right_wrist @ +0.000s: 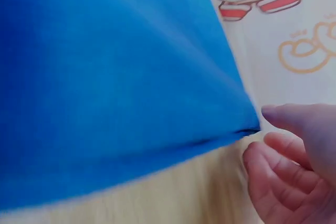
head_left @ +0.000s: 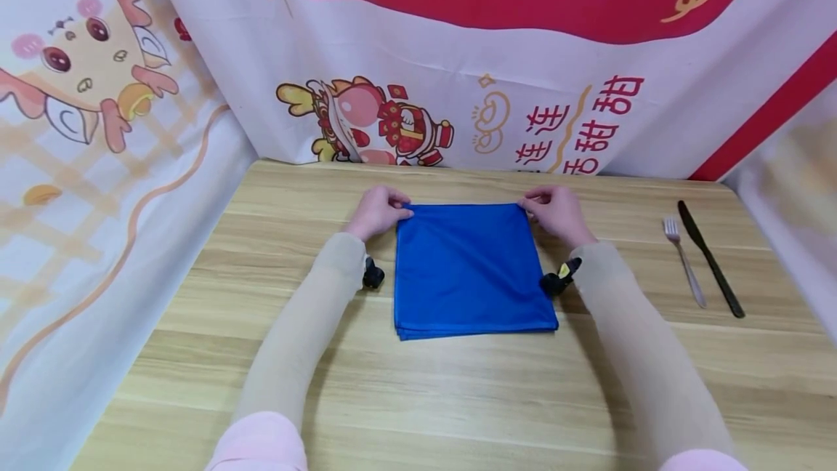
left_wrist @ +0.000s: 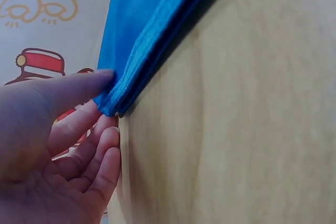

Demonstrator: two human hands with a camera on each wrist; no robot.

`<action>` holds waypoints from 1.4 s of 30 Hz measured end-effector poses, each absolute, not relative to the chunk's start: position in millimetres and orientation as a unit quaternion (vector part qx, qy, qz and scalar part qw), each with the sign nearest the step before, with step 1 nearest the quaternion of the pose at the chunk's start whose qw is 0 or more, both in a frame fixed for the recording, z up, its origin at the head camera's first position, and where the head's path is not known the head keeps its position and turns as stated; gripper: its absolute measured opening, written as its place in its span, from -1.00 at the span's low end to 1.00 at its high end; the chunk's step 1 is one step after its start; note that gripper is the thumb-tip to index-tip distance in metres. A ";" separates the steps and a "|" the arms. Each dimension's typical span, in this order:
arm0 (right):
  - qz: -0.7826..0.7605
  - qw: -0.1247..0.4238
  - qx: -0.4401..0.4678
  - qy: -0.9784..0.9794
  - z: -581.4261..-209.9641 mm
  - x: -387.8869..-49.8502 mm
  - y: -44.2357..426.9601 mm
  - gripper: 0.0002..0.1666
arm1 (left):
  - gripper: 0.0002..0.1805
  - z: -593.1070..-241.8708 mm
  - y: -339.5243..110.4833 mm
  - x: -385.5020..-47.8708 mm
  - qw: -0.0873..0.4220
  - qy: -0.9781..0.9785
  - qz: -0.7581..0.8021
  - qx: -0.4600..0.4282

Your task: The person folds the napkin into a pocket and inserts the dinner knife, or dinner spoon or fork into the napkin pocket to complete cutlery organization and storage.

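A blue cloth (head_left: pixel 471 267), folded into a square of several layers, lies on the wooden table between both hands. At its far left corner, my left hand (head_left: pixel 382 211) pinches the stacked edges; the left wrist view shows the thumb (left_wrist: pixel 100 81) on top and the fingers underneath. My right hand (head_left: pixel 556 213) is at the far right corner. Seen from the right wrist, its thumb (right_wrist: pixel 283 116) and fingers (right_wrist: pixel 278 169) lie loosely around the corner's tip, with a small gap between them. A shallow diagonal crease crosses the cloth's upper surface.
A fork (head_left: pixel 684 262) and a dark-handled knife (head_left: pixel 711 259) lie side by side at the table's right. Behind the table's far edge hangs a printed curtain (head_left: pixel 392 42), and more patterned fabric (head_left: pixel 163 166) borders the left side.
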State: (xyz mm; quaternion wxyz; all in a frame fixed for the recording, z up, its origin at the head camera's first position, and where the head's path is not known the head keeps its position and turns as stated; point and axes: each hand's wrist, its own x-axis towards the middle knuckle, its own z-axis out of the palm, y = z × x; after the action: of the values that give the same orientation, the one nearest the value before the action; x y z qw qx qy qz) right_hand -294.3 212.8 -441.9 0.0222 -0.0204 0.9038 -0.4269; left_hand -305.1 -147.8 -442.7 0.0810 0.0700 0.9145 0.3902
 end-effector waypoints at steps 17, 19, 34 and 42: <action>-0.429 0.112 -0.044 0.895 -418.1 -199.6 243.3 -0.35 | -0.61 -439.1 -154.8 -307.3 0.114 0.903 0.407 0.077; -0.419 0.115 -0.050 0.899 -420.2 -187.8 246.1 -0.34 | -0.61 -438.9 -156.6 -307.6 0.117 0.904 0.404 0.081; -0.419 0.139 -0.057 0.895 -426.8 -131.6 242.9 -0.41 | -0.67 -442.6 -161.7 -312.4 0.116 0.906 0.396 0.099; -0.420 0.156 -0.035 0.893 -431.6 -122.2 238.5 -0.55 | -0.76 -445.8 -159.4 -312.4 0.103 0.905 0.403 0.093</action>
State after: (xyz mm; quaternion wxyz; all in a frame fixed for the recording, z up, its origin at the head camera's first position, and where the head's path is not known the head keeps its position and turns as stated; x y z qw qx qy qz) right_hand -122.2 238.5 -431.6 0.1561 -0.0351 0.8933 -0.4200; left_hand -312.4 -159.4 -445.8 0.1032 0.0935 0.9046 0.4028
